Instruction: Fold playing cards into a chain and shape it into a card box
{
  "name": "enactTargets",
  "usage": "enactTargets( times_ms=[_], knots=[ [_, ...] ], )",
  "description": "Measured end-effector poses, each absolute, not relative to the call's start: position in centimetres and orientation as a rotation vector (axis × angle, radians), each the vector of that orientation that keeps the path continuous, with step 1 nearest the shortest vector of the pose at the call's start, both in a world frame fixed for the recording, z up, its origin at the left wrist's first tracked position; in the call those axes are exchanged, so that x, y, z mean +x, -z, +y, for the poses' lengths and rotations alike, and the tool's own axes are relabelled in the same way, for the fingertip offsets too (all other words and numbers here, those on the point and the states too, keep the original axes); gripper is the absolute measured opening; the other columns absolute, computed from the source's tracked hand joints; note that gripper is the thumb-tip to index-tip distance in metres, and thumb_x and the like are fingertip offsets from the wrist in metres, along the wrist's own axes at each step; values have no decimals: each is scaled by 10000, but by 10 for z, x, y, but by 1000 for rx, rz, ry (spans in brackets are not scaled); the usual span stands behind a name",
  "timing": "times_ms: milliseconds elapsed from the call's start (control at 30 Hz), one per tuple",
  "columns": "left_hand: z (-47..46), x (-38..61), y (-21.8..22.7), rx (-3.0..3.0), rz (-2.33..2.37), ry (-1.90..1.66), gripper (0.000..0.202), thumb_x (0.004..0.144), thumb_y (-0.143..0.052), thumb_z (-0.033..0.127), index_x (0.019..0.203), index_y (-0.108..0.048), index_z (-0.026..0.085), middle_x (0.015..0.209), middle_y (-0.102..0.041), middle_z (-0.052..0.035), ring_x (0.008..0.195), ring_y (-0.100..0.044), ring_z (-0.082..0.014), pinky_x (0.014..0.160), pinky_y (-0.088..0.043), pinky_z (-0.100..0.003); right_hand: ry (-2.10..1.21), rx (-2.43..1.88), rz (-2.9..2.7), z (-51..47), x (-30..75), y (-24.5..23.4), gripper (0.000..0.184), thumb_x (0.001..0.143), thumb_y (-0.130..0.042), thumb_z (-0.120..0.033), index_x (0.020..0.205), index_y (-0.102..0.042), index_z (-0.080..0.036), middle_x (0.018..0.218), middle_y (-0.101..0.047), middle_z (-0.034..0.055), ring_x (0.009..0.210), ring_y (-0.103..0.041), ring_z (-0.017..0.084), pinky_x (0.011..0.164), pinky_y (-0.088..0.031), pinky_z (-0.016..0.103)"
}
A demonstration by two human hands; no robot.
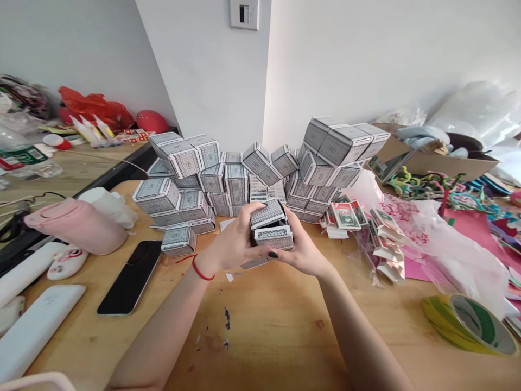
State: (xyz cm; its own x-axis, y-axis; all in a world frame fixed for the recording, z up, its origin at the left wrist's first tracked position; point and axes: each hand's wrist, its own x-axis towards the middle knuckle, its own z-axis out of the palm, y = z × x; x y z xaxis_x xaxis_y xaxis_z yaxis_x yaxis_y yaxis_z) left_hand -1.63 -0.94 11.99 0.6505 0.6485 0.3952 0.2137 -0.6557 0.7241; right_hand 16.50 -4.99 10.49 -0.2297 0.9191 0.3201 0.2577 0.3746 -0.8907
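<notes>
Home craft corner: a wooden table (pixel 260 347) against white walls (pixel 345 60) with a wall switch (pixel 244 13), strewn with folded paper boxes (pixel 183 157), pipe cleaners (pixel 427 187), pink paper (pixel 472 233) and a roll of tape (pixel 468 326).

Black smartphone (pixel 129 278), yellow-green tape roll (pixel 469 325)

Probably folded-card boxes (pixel 183 158) stacked ahead of me on wooden table (pixel 260 347); phone (pixel 130 277) to my left; tape roll (pixel 468 326) to my right; cardboard carton (pixel 431 162) behind it.
</notes>
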Motion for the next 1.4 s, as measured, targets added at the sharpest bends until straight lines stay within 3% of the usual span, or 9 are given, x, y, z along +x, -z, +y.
enactTargets(
  times_ms=[133,333,400,667,933,1167,1400],
  knots=[
    [-4,-15,-116,2097,616,-1007,844,573,-691,498,1235,-236,238,1213,-404,-116,1085,-463,-255,886,-413,-372,-845,-956,-1712,-52,166,-109,815,666,-685,-373,1307,-194,-258,1330,-298,115,1218,-338,253,993,-325,417],
    [5,-11,-109,1937,556,-1008,791,605,-632,558,1233,-299,210,1229,-401,-121,1117,-439,-260,911,-395,-369,-817,-875,-1608,-52,169,-113,340,750,-598,-388,1035,-453,-275,1234,-381,73,1206,-351,229,980,-339,418],
    [6,-9,-107,1908,554,-1008,750,624,-616,560,1219,-326,207,1223,-408,-117,1117,-439,-256,915,-392,-365,-858,-856,-1586,-51,170,-114,263,783,-561,-375,1015,-495,-271,1223,-388,75,1201,-359,228,958,-369,410],
    [7,-8,-105,1899,595,-985,707,645,-645,480,1219,-339,205,1229,-412,-109,1091,-461,-239,893,-410,-356,-830,-971,-1770,-55,182,-122,433,765,-600,-311,1181,-483,-292,1282,-364,70,1243,-310,240,1030,-287,439],
    [2,-4,-107,2071,641,-914,740,602,-704,390,1234,-360,216,1292,-401,-119,1170,-414,-274,962,-358,-411,-897,-918,-1788,-58,193,-128,190,798,-547,-259,987,-527,-266,1195,-378,71,1182,-367,213,955,-402,408],
    [3,-4,-102,2120,617,-859,722,612,-690,408,1235,-377,221,1266,-443,-106,1148,-442,-273,943,-380,-409,-846,-999,-1998,-59,204,-131,331,759,-578,-227,1080,-525,-284,1142,-378,66,1158,-373,220,923,-449,403],
    [3,-5,-101,2146,648,-734,681,642,-666,411,1237,-397,219,1276,-457,-100,1153,-448,-263,952,-367,-404,-796,-1103,-1960,-52,206,-118,273,700,-649,-264,952,-543,-270,1066,-415,47,1036,-453,206,833,-488,382]
  ],
)
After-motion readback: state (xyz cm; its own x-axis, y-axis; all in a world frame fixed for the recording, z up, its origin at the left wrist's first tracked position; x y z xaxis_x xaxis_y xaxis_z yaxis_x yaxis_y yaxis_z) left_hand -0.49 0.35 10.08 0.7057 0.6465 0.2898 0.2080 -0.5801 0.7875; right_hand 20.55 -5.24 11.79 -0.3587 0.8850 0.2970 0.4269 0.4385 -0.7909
